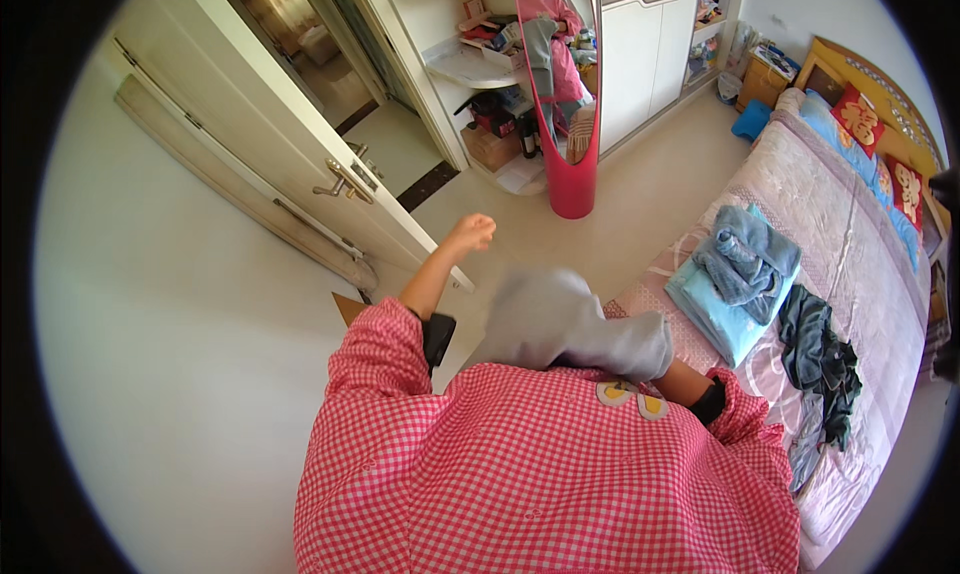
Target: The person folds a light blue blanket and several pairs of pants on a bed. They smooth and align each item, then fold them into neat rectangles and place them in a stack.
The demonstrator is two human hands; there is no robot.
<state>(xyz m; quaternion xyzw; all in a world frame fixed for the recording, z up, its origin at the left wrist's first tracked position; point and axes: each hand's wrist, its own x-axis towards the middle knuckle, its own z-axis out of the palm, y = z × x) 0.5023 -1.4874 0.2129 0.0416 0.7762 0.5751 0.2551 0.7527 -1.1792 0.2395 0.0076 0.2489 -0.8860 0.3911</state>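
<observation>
My left hand (474,233) is raised in front of the open door, its fingers curled and no object visible in them. Close by, a grey cloth garment (551,323) hangs bunched before my chest, its upper part blurred. My right forearm reaches into the garment's right end, and the cloth covers my right hand, so its fingers are hidden. On the bed to the right, a blue-grey fleece garment (742,263) rests on a folded light-blue cloth (724,311). Crumpled dark green clothing (821,356) lies beside that pile.
A white door (277,116) stands open at the left by the wall. Ahead is a tall mirror with a red base (574,188), beside shelves (469,68) holding several items. The bed (862,304) fills the right side; a blue stool (751,120) stands near its head.
</observation>
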